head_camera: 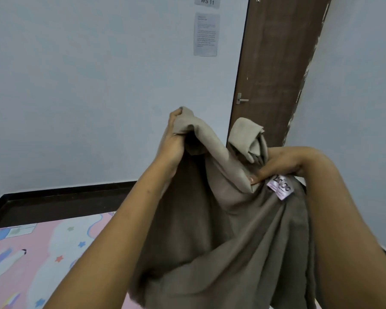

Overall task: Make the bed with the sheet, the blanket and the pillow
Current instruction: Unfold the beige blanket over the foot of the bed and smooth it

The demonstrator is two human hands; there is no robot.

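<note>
**Q:** Head view: what is the setting?

**A:** A pale blue wall [87, 74] fills the background, edged at its foot by a black skirting [65, 191] above a dark floor. At right stands a brown door [276, 63] with a metal lever handle [241, 99]. Two sheets of paper are fixed to the wall beside it: a small sign [207, 1] reading "WS 11" and, below it, a printed notice [206, 33] whose text is too small to read.

**Q:** Where are the task's things?

**A:** A pink sheet [31, 253], printed with stars and cartoon figures, lies flat on the bed at lower left. The grey-brown blanket [232, 241] is held up in front of the person, above the sheet, and hangs in folds between the two bare forearms. A pink-and-white label [280, 188] is sewn to it.

**Q:** And the hands?

**A:** The left hand [175, 134], raised higher, grips a bunched edge of the blanket in curled fingers. The right hand [281, 163] pinches a folded edge under the thumb, just beside the label. A loose corner of cloth stands up between the two hands.
</note>
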